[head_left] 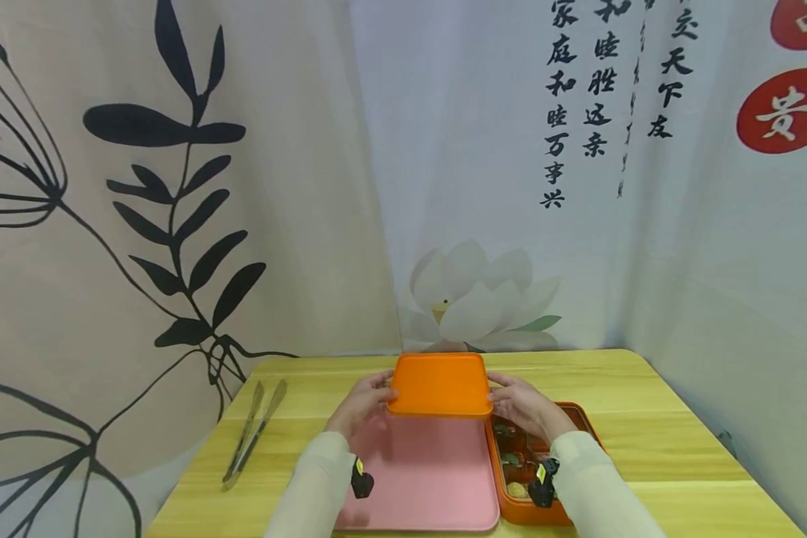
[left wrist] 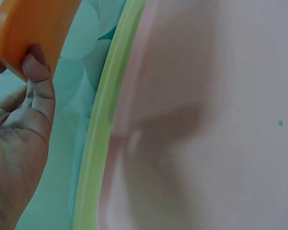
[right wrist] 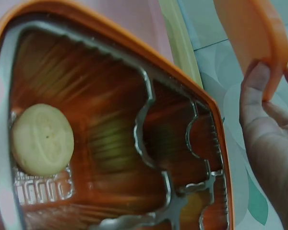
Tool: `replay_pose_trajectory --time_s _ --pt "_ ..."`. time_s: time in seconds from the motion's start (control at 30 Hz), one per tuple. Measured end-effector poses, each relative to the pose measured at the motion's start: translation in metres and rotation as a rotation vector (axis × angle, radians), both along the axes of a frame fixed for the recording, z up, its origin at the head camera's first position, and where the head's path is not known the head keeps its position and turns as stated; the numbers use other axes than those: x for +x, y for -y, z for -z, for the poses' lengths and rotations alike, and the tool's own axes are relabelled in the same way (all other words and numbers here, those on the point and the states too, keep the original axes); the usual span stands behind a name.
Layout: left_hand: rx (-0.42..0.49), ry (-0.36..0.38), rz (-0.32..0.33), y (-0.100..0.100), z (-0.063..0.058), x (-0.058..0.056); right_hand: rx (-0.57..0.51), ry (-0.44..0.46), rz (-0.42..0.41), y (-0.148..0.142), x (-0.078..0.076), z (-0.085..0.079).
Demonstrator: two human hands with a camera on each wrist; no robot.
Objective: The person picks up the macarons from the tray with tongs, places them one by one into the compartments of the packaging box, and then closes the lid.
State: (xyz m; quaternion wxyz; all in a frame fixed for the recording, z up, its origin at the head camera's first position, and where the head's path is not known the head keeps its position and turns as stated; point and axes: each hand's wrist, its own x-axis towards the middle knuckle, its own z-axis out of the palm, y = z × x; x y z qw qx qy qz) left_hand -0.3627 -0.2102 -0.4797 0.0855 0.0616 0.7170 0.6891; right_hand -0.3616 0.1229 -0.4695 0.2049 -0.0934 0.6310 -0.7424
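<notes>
An orange lid (head_left: 440, 385) is raised over the far end of a pink tray (head_left: 430, 478). My left hand (head_left: 366, 407) pinches its left edge, thumb and fingers on either side, as the left wrist view also shows. On the opposite edge my right hand (head_left: 527, 407) has the same kind of pinch. Below the right forearm stands an uncovered orange lunch box (right wrist: 129, 43) with wavy-edged dividers. A round pale slice (right wrist: 43, 139) lies in its large compartment, beside something green and blurred. The forearm hides part of the box in the head view.
Metal tongs (head_left: 252, 437) lie on the wooden table (head_left: 672, 448) left of the tray. A printed curtain (head_left: 323, 187) hangs behind the table's far edge. Small green specks (left wrist: 280, 123) dot the tray.
</notes>
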Motion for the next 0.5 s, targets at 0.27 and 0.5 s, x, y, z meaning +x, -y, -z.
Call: replay_pose_trajectory --time_s 0.27,0.5 --pt "0.06 -0.002 0.104 0.003 -0.001 0.003 -0.03 -0.003 -0.091 -0.008 0.001 -0.003" --pt "0.086 0.013 0.106 0.005 0.003 0.008 0.029 -0.041 -0.141 -0.015 0.003 -0.004"
